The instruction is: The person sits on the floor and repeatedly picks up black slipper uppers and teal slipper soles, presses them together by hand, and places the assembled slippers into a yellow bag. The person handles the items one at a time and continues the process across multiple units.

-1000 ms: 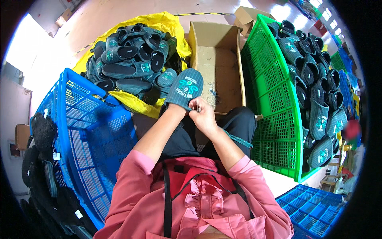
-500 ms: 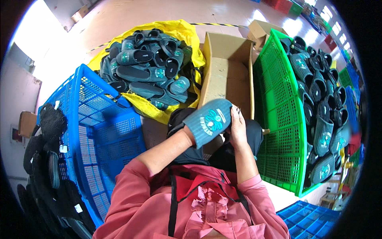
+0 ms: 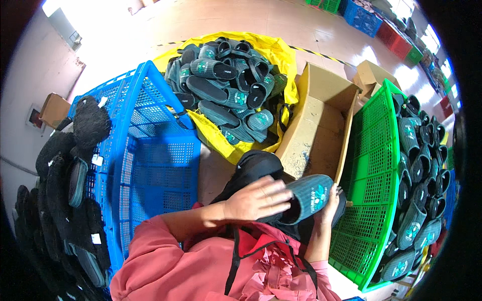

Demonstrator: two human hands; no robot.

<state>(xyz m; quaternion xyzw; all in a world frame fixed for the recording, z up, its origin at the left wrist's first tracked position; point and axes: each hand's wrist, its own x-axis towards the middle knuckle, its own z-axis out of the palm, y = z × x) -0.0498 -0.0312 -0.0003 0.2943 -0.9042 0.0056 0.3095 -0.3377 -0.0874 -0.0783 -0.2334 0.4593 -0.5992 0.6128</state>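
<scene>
A dark teal ribbed slipper (image 3: 312, 196) with a green print on its upper rests above my lap. My right hand (image 3: 329, 206) grips it by the right side near the toe, its thumb on the upper; the other fingers are partly hidden. Just left of the slipper's foot opening, my left hand (image 3: 258, 199) is spread, fingers pointing right and slightly blurred, with nothing held. Whether its fingertips touch the slipper's rim I cannot tell.
Ahead, a yellow sack (image 3: 288, 55) holds piled slippers (image 3: 221, 85). A blue crate (image 3: 163, 170) stands left, beside stacked black fuzzy slippers (image 3: 63, 175). An open cardboard box (image 3: 321, 120) lies ahead right. Further right, a green crate (image 3: 364, 200) contains more slippers (image 3: 419, 165).
My left hand has come out of the slipper and now lies beside its opening. The slipper, in my right hand, has moved lower and to the right. The whole view has shifted.
</scene>
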